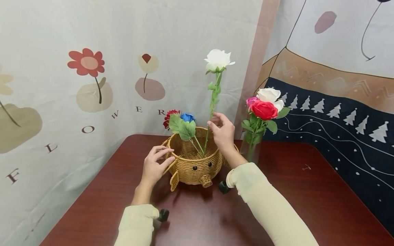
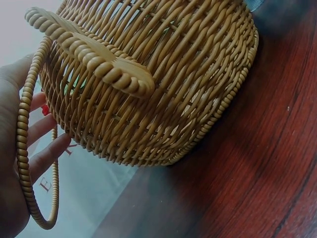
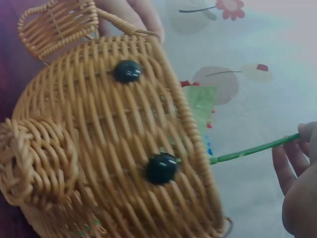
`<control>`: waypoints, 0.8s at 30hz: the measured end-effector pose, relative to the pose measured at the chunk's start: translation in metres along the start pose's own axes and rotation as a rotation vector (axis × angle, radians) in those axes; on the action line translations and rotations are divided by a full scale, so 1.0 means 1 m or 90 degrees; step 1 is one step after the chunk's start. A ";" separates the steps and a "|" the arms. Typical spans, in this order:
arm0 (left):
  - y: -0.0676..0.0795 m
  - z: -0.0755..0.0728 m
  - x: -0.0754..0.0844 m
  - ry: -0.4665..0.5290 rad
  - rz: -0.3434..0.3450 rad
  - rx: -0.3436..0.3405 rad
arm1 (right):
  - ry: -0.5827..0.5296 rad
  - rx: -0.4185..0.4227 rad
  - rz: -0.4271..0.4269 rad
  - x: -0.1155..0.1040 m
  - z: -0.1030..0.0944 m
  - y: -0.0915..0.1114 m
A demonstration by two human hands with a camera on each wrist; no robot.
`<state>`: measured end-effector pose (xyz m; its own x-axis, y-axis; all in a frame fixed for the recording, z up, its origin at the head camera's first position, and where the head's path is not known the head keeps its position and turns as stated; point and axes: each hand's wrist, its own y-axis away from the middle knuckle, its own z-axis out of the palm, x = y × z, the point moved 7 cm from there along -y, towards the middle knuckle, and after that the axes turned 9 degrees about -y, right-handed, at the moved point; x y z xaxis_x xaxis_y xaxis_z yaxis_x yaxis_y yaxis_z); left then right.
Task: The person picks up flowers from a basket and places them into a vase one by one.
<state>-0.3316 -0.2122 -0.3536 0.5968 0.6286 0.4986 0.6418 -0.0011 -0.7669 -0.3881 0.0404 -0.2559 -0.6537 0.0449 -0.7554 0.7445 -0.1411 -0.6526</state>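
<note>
My right hand (image 1: 224,133) pinches the green stem of a white rose (image 1: 219,60). The bloom stands high above the wicker basket (image 1: 187,174), and the stem's lower end reaches down inside. In the right wrist view the stem (image 3: 252,151) slants out past the rim. My left hand (image 1: 154,165) rests at the basket's left rim with its fingers extended; in the left wrist view they touch the woven side, next to the loop handle (image 2: 24,129). A blue flower (image 1: 187,118) with broad leaves and a dark red flower (image 1: 171,118) lean inside the basket.
Behind my right forearm, a clear vase (image 1: 250,152) holds a red rose (image 1: 264,110), white blooms and a pink one. The basket has an animal face with a snout (image 1: 206,181). Everything stands on a dark red table (image 1: 295,191), with printed cloths behind.
</note>
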 end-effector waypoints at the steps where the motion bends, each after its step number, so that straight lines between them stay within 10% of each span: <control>1: 0.000 0.000 0.000 0.001 -0.002 0.000 | -0.009 0.008 -0.007 -0.002 -0.004 -0.001; 24: 0.000 0.000 -0.001 0.001 -0.015 -0.003 | -0.068 0.054 -0.065 -0.041 -0.067 -0.006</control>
<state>-0.3323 -0.2130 -0.3539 0.5820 0.6276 0.5171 0.6579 0.0104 -0.7531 -0.3566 0.1055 -0.2251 -0.7394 -0.0412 -0.6720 0.6622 -0.2246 -0.7149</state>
